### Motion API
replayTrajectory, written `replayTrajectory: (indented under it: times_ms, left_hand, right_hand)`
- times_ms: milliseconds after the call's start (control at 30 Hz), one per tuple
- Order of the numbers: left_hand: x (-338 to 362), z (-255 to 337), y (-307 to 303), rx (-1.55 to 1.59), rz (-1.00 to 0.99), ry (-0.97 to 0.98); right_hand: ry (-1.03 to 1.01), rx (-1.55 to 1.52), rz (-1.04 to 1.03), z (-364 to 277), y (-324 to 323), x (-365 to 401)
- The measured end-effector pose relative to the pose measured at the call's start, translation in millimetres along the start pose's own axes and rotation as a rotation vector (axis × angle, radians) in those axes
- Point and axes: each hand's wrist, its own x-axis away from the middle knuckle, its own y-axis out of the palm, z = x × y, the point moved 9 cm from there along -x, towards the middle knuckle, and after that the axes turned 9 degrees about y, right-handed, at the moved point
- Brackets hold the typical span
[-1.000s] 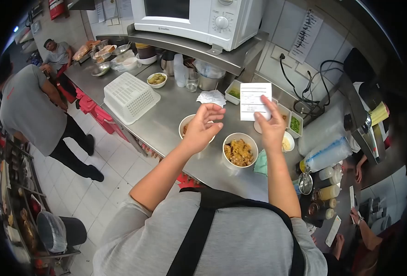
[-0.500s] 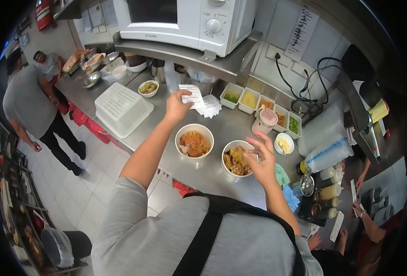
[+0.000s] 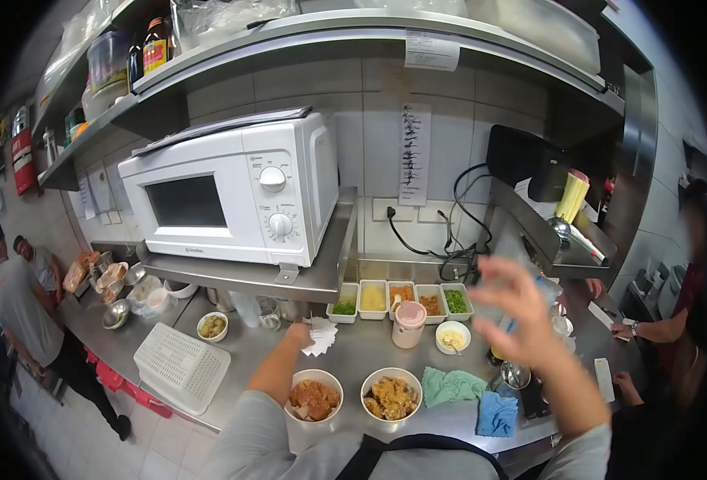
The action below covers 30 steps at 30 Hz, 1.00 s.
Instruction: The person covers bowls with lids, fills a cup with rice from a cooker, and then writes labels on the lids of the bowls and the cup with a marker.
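My left hand (image 3: pixel 292 338) is at the left edge of a stack of white paper slips (image 3: pixel 320 337), closed at a slip's edge; its fingertips are mostly hidden. Raised over the right of the counter, my right hand (image 3: pixel 515 316) is blurred, with its fingers apart and nothing visible in it. Below my hands stand two white bowls: the left bowl (image 3: pixel 336 403) has orange-brown food (image 3: pixel 313 399), the right bowl (image 3: pixel 365 405) yellow-brown food (image 3: pixel 391 398). A pink-lidded container (image 3: pixel 408 326) stands behind the right bowl, near a small bowl of pale yellow food (image 3: pixel 452 339).
Several white tubs of toppings (image 3: pixel 373 297) line the wall. A microwave (image 3: pixel 225 192) sits on a low shelf; an upturned white basket (image 3: pixel 181 368) lies left. Green (image 3: pixel 453 386) and blue cloths (image 3: pixel 497 414) lie right. Co-workers stand at both sides.
My view has tilted up, bringing the upper shelf into sight. My left hand has brought the slip from above the counter to the paper stack. My right hand has risen away from the right bowl.
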Motion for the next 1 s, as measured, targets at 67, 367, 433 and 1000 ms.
replayTrajectory:
  times_ms: [67, 367, 433, 1000]
  left_hand:
    - [44.4, 38.1, -46.3, -0.135, -0.109, -0.047]
    - [230.0, 186.9, -203.6, 0.003, -0.373, 0.591]
    - [271.7, 222.5, -267.1, 0.127, -0.287, 0.764]
    - [256.7, 374.7, -733.3, -0.409, 1.471, 0.796]
  right_hand:
    - [-0.158, 0.19, 0.034, -12.5, -26.1, -54.0]
    - [-0.234, 0.685, 0.728, -25.9, -149.4, -303.6]
    - [-0.096, 0.817, 0.867, 1.4, -147.9, -330.0]
    - [-0.13, -0.07, 0.161, 17.7, -147.6, -328.3]
